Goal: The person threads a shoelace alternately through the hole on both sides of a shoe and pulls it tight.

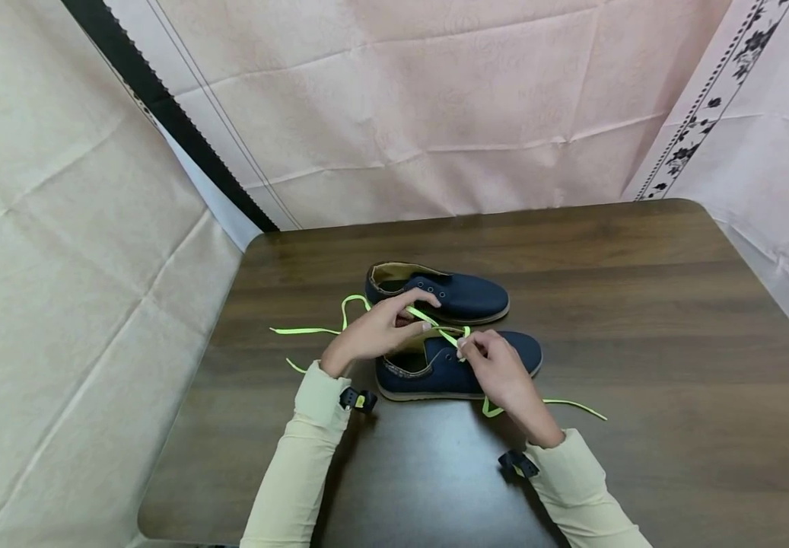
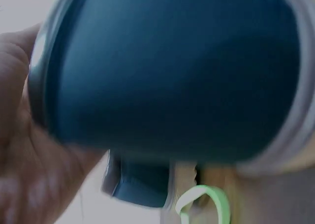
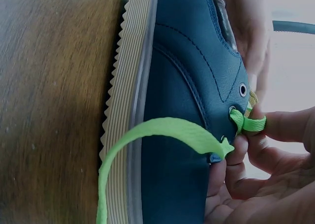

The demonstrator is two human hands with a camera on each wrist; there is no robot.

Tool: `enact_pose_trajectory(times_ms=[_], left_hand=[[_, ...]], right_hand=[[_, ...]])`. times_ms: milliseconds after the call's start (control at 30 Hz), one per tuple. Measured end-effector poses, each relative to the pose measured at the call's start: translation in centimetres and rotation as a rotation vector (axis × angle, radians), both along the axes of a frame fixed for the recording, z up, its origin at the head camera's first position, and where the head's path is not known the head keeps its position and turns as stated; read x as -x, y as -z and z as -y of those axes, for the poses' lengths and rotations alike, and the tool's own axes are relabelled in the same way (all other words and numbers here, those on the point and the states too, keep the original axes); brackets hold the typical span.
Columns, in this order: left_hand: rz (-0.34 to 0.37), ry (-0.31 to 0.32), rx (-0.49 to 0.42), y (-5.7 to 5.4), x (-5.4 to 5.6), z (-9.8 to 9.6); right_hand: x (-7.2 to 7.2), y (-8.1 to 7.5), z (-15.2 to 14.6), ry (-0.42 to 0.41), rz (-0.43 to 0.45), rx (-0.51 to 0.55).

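A navy-blue shoe [image 1: 428, 380] lies on the table, its toe to the right. Bright green shoelace [image 3: 167, 128] passes through its eyelets, with loose lengths trailing on both sides. My right hand [image 1: 501, 373] pinches the lace between thumb and fingertips beside the eyelets. Over the shoe's opening reaches my left hand [image 1: 383, 327], index finger extended and thumb near the tongue. A stretch of lace runs past these fingers; whether they grip it is hidden. The left wrist view shows the blue upper [image 2: 172, 76] very close, the left palm beside it.
Just behind sits the matching navy shoe [image 1: 472, 297], whose visible eyelets have no lace. Loose lace ends lie to the left [image 1: 305, 330] and right [image 1: 575, 406] on the brown wooden table [image 1: 675, 320]. Pale cloth [image 1: 435, 114] hangs around the table.
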State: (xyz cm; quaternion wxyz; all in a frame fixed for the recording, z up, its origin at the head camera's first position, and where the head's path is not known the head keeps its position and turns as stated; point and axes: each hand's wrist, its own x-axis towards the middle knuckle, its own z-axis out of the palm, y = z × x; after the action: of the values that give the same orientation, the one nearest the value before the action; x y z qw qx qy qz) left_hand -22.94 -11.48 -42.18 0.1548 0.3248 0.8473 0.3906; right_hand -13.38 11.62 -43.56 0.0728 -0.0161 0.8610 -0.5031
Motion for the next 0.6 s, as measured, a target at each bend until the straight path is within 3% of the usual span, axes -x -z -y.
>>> enact_pose_trajectory(times_ms=[67,200,367,600], left_hand=[[-0.048,0.068,-0.012,-0.30,0.19,0.48],[-0.167,0.107,0.029,-0.65,0.46,0.80],[-0.223,0.041,0.049,-0.48,0.59,0.71],[-0.147,-0.110,-0.066,0.06,0.79,1.17]], right_hand=[[0.02,-0.01,-0.04,-0.004,0.002,0.000],[-0.12,-0.09,-0.03,0.004,0.003,0.003],[-0.12,-0.10,0.11,0.006,-0.004,-0.001],[-0.16,-0.02,0.07,0.002,-0.036,0.004]])
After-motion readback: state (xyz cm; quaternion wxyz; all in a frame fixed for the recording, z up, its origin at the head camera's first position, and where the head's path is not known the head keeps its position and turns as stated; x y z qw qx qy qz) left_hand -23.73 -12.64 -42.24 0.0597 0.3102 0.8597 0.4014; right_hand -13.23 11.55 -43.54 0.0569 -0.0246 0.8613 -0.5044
